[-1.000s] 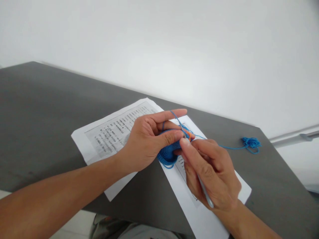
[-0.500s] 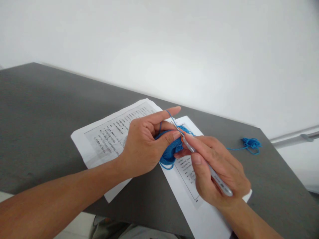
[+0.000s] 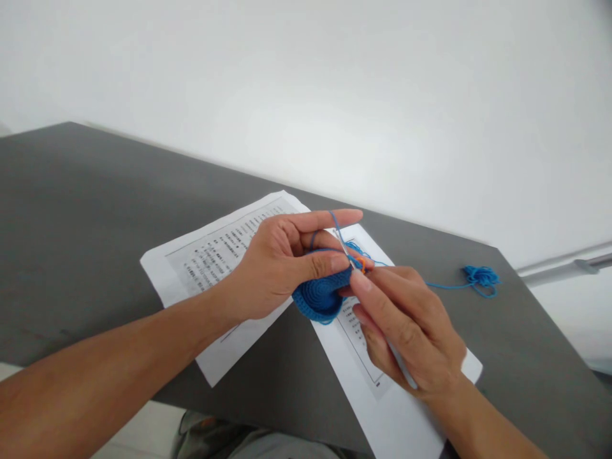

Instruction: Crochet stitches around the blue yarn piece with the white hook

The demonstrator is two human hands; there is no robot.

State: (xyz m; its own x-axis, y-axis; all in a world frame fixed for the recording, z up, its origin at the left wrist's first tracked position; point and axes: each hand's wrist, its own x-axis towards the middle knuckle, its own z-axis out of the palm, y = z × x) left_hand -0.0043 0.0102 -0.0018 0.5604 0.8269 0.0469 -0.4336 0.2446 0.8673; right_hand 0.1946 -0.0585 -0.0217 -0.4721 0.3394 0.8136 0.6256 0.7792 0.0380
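Note:
My left hand (image 3: 282, 268) pinches a round blue crocheted piece (image 3: 318, 296) between thumb and fingers, with blue yarn (image 3: 444, 285) looped over its outstretched forefinger. My right hand (image 3: 406, 325) is closed round a silver crochet hook (image 3: 404, 370), whose tip sits at the piece's upper edge beside a small orange marker (image 3: 363, 262). Both hands hover just above two printed sheets of paper (image 3: 215, 255).
The yarn runs right to a small loose blue bundle (image 3: 480, 278) near the far right edge of the dark grey table (image 3: 86, 204). A white wall stands behind. A pale rail (image 3: 564, 268) shows beyond the table at the right.
My right hand has turned over the hook and pushed its tip back into the piece's edge. My left hand has tilted the blue piece so more of its round face shows.

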